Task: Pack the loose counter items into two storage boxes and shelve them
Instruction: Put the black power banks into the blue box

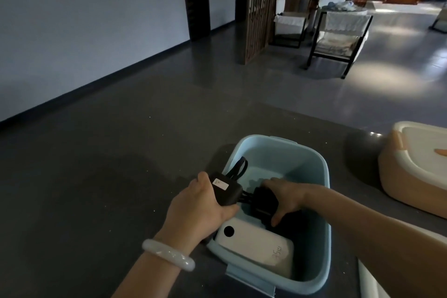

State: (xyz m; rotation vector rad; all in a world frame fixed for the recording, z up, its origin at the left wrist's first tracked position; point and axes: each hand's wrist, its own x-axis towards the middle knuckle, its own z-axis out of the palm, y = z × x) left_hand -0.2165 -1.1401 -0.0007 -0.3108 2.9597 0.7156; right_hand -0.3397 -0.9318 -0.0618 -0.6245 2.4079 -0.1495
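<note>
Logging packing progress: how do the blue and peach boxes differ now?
The blue box is open and holds a white device; the peach box has its lid on. The left hand and right hand are at the blue box; neither touches the peach box. Both stand on the dark counter.

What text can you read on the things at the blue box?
White power bank: grey print, upside down, perhaps "35W", too blurred to be sure.
Black adapter in the left hand: white sticker, print too small to read.
Black block in the right hand, blue box: no text visible.
</note>
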